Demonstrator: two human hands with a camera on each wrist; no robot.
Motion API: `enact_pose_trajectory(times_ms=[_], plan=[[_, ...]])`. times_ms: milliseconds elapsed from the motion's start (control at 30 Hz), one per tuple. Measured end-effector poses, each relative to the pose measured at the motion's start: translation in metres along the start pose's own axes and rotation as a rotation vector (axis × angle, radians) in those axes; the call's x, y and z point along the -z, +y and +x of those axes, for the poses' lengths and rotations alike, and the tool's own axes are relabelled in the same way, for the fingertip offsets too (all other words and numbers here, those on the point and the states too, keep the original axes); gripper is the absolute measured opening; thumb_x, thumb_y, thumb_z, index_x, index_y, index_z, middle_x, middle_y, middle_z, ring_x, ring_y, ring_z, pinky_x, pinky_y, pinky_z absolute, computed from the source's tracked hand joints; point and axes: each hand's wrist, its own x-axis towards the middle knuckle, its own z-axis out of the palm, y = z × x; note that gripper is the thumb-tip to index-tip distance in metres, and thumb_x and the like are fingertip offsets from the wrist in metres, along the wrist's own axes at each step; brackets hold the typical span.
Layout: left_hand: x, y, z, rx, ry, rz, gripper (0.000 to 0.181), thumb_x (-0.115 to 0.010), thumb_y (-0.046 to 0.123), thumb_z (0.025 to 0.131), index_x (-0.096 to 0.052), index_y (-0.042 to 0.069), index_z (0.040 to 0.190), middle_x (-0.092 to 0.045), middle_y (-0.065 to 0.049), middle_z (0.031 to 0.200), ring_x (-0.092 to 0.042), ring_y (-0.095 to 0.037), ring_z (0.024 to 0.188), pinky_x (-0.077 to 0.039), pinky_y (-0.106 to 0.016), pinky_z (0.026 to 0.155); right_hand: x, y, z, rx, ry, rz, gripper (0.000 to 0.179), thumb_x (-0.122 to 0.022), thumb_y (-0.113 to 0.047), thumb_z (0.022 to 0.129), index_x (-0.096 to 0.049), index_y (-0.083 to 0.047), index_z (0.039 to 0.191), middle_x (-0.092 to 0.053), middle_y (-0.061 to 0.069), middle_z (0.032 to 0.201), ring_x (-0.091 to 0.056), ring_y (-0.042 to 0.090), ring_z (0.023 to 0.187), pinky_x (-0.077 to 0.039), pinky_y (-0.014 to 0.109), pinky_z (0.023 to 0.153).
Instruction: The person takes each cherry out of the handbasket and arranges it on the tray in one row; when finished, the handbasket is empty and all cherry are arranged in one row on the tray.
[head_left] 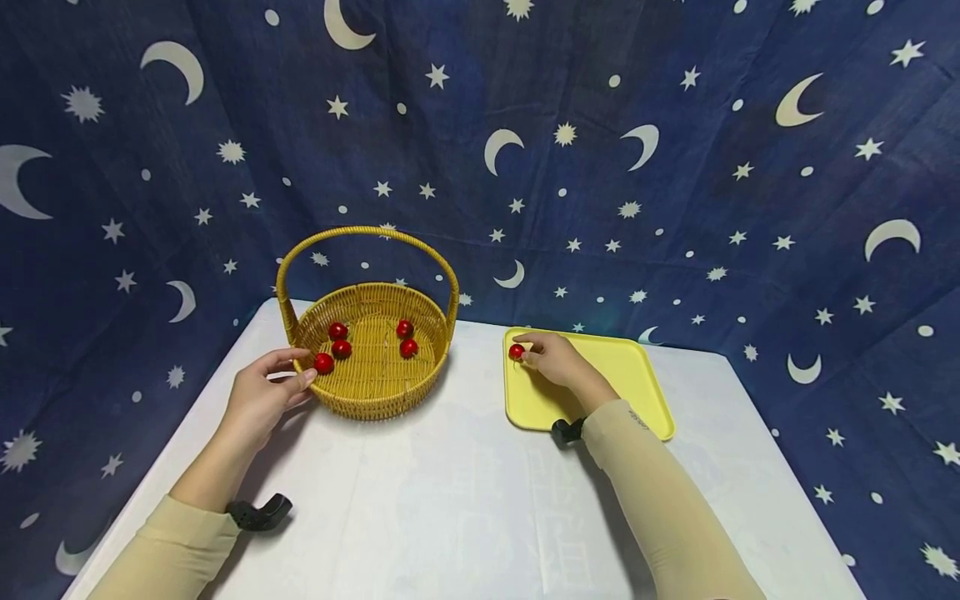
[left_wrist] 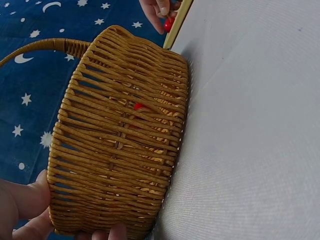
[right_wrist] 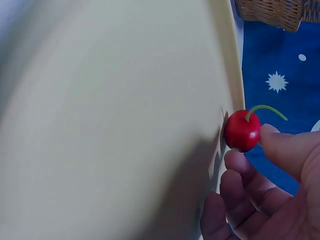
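Note:
At the near left side of the yellow wicker basket (head_left: 375, 408), my left hand (head_left: 262, 390) grips the rim and wall. In the left wrist view its thumb (left_wrist: 35, 195) is at the rim, with fingertips (left_wrist: 117, 232) against the wall. A red cherry (head_left: 324, 363) lies inside, just past these fingertips. Several more cherries (head_left: 341, 348) rest in the basket, some at its right side (head_left: 408, 347). My right hand (head_left: 555, 360) pinches a cherry (right_wrist: 242, 131) with a green stem between thumb and fingers, close over the far left corner of the yellow tray (head_left: 540, 408).
The basket's tall arched handle (head_left: 367, 230) stands upright over it. Both basket and tray sit on a white table (head_left: 435, 500), with a blue star-and-moon cloth (head_left: 570, 192) hanging behind. A black wrist mount (head_left: 258, 512) sticks out from the left sleeve.

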Motion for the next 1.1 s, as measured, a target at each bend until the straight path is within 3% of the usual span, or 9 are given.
enact_pose_trajectory(times_ms=[200,433,633,833,1000,1100], plan=[[0.000,0.002,-0.002,-0.010,0.003,0.000,0.052,-0.072,0.009,0.103,-0.055,-0.003,0.151,-0.050,-0.026,0.140,-0.071,0.002,0.091,-0.067,-0.024,0.086,0.003,-0.001,-0.003,0.003,0.015,-0.020,0.041,-0.063,-0.021,0.109,-0.065,-0.021,0.149,-0.071,0.015,0.122,-0.063,0.027,0.104,-0.056,0.041,0.093],[-0.001,0.002,-0.002,-0.017,0.001,0.001,0.052,-0.073,0.010,0.103,-0.055,-0.003,0.151,-0.052,-0.024,0.138,-0.070,0.001,0.092,-0.067,-0.024,0.086,0.014,-0.015,-0.010,0.049,0.099,0.049,0.042,-0.068,-0.018,0.106,-0.067,-0.024,0.148,-0.068,0.012,0.111,-0.061,0.025,0.093,-0.052,0.031,0.073],[0.000,0.000,-0.001,-0.019,0.005,0.008,0.052,-0.073,0.010,0.103,-0.055,-0.002,0.151,-0.052,-0.024,0.138,-0.069,0.003,0.091,-0.067,-0.024,0.085,0.013,-0.059,-0.029,0.205,0.123,0.109,0.042,-0.073,-0.013,0.102,-0.072,-0.027,0.141,-0.070,0.006,0.101,-0.061,0.023,0.082,-0.054,0.030,0.068],[-0.001,0.001,-0.001,-0.013,0.002,0.013,0.053,-0.073,0.011,0.104,-0.055,-0.001,0.152,-0.051,-0.024,0.140,-0.068,0.002,0.091,-0.067,-0.024,0.086,-0.010,-0.108,-0.043,0.377,0.097,0.151,0.041,-0.077,-0.012,0.099,-0.074,-0.023,0.138,-0.072,0.001,0.101,-0.059,0.018,0.081,-0.052,0.028,0.070],[0.000,0.001,-0.002,-0.006,0.006,0.015,0.051,-0.072,0.010,0.103,-0.056,-0.001,0.151,-0.050,-0.024,0.140,-0.067,0.000,0.092,-0.067,-0.025,0.087,-0.036,-0.150,-0.035,0.474,0.053,0.186,0.046,-0.078,-0.008,0.097,-0.072,-0.021,0.141,-0.074,0.004,0.111,-0.063,0.017,0.087,-0.056,0.026,0.075],[-0.001,0.002,-0.003,-0.008,0.011,0.019,0.051,-0.073,0.010,0.103,-0.057,-0.001,0.150,-0.051,-0.024,0.140,-0.067,-0.001,0.092,-0.067,-0.025,0.086,-0.051,-0.170,-0.022,0.484,0.015,0.211,0.051,-0.079,-0.006,0.096,-0.069,-0.020,0.144,-0.074,0.006,0.121,-0.069,0.020,0.100,-0.061,0.027,0.084]])
